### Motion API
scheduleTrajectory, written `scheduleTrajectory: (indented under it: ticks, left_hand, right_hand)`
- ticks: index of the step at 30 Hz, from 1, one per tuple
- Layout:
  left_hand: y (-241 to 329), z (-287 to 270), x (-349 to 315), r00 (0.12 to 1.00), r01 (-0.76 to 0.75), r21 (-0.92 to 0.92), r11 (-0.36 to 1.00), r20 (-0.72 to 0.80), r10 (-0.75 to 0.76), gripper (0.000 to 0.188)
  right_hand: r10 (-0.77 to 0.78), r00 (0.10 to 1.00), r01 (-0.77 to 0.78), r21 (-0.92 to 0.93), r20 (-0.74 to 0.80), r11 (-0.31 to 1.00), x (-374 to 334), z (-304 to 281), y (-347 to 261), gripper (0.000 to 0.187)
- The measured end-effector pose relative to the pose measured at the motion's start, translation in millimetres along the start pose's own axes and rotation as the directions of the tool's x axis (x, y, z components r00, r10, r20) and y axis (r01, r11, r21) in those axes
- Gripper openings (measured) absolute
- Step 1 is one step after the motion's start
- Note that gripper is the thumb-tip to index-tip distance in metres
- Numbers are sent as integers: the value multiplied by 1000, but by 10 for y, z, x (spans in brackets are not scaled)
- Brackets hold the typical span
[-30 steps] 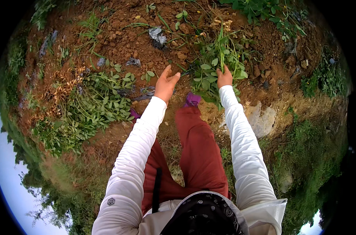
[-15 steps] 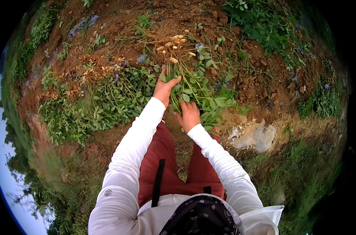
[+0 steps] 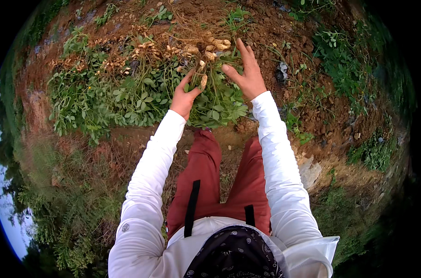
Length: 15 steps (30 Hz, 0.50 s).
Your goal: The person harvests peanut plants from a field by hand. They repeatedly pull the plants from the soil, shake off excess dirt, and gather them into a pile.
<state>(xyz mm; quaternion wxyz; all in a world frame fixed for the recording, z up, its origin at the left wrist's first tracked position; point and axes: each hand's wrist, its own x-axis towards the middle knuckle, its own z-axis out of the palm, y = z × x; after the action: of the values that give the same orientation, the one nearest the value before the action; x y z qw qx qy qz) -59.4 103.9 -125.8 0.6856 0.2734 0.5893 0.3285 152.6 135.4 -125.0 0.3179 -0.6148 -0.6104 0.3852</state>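
A peanut plant (image 3: 215, 99) lies leaves toward me, at the right end of a row of pulled plants. Tan peanut pods (image 3: 218, 45) cluster around its roots at the far end, and a few hang down over the stems. At the stems' left side is my left hand (image 3: 182, 98), thumb and forefinger apart, its other fingers partly hidden. My right hand (image 3: 248, 74) is to the right of the pods, fingers stretched out and thumb spread, with nothing in it.
More pulled peanut plants (image 3: 122, 99) stretch leftward, pods at their far side. Brown soil (image 3: 303, 74) with weeds extends right. A pale rock (image 3: 309, 171) lies at lower right, beyond my right forearm. Green plants (image 3: 342, 65) grow at the far right. Grass covers the lower left.
The peanut plant, held in both hands before, now lies farther left beside the row. My right hand has come off the stems and moved up beside the pods. The view has shifted too.
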Motion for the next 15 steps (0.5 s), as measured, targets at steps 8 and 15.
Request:
scheduleTrajectory:
  ticks: [8,15]
  left_hand:
    - [-120,-723,-97,974,204,-563,801,34,-224,53]
    - [-244,-914,-405,962,212,-544,812,-28,-271,38]
  right_hand:
    - [97,945,-182,256,311,949,-711,1424,-367,130]
    - [105,921,-126,32,375,991,-1077,1589,-495,120]
